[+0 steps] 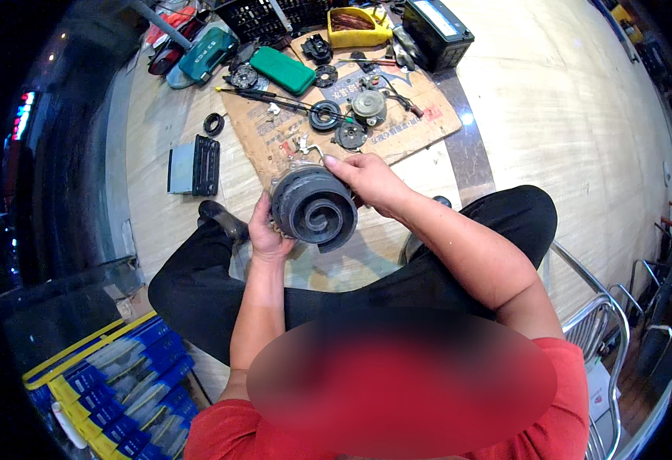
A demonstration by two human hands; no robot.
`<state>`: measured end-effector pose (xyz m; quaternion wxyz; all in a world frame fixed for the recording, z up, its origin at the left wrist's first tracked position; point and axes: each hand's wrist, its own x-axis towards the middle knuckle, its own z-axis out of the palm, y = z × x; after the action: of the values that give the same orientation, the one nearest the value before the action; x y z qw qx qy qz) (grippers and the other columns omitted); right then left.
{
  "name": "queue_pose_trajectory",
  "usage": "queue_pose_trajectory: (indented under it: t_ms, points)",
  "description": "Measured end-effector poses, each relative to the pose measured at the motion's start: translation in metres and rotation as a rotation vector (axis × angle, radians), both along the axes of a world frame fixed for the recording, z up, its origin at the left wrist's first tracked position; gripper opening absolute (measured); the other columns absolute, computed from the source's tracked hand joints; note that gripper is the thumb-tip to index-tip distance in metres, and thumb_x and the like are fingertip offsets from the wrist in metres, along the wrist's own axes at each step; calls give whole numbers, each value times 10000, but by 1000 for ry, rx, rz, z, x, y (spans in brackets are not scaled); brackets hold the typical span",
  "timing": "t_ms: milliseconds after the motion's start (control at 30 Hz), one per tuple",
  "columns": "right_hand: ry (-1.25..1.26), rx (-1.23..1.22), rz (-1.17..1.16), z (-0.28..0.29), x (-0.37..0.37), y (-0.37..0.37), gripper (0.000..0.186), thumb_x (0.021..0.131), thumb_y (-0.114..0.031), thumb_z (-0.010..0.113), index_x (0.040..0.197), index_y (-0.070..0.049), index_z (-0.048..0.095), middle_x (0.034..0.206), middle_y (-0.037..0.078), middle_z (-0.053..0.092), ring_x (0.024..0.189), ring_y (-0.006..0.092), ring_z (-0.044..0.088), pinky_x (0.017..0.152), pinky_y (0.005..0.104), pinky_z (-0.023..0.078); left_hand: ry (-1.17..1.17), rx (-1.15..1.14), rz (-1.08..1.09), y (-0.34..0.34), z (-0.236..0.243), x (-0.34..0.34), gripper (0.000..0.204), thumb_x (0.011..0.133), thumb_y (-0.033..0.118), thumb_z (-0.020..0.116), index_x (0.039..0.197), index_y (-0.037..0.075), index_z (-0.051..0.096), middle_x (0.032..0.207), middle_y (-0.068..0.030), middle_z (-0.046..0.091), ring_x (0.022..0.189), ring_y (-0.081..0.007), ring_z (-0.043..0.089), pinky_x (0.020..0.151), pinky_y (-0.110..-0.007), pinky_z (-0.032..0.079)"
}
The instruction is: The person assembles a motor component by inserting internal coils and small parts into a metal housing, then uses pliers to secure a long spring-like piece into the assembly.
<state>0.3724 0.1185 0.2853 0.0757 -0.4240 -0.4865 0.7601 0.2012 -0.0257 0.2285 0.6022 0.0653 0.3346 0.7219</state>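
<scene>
Pale floor [550, 115] opens wide to the right of the grip, past the cardboard sheet [435, 130]; dark scroll-compressor part [317, 218] is held up between the knees [516, 218], spiral toward the camera, left hand [267, 230] wrapped on its left side, right hand [370, 180] clamped on the far-right rim (underside fingers hidden, probably supporting). I'd hold by the rim, fingertips off the spiral edge, weight shared evenly. Turn it nearside of the grip: ahead, the ring-shaped pulley [325, 115] and loose parts crowd the cardboard, and knees bound both sides.
</scene>
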Motion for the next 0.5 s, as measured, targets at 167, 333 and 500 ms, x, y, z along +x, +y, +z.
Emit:
queue_pose_trajectory:
  t_ms: [167, 333, 500]
  points:
    - [77, 63, 1, -18, 4, 0, 430, 958, -370, 576, 842, 34, 666, 682, 69, 629, 531, 137, 588, 450, 294, 495, 47, -13, -32, 4, 3, 0, 515, 1002, 358, 392, 1308, -46, 479, 1253, -185, 595, 1145, -295, 589, 1015, -423, 449]
    - [74, -88, -46, -27, 2, 1, 418, 962, -386, 567, 881, 13, 665, 721, 68, 648, 544, 139, 598, 473, 299, 502, -3, -56, -20, 8, 6, 6, 510, 1025, 353, 339, 1294, -54, 486, 1235, -189, 602, 1131, -284, 598, 1010, -410, 454]
    - [73, -236, -113, -42, 0, 8, 413, 963, -428, 551, 919, -32, 659, 678, 28, 627, 484, 113, 553, 412, 262, 438, -32, 23, -74, 6, 12, 3, 535, 1035, 364, 268, 1324, -42, 462, 1266, -176, 582, 1180, -272, 565, 1050, -405, 418]
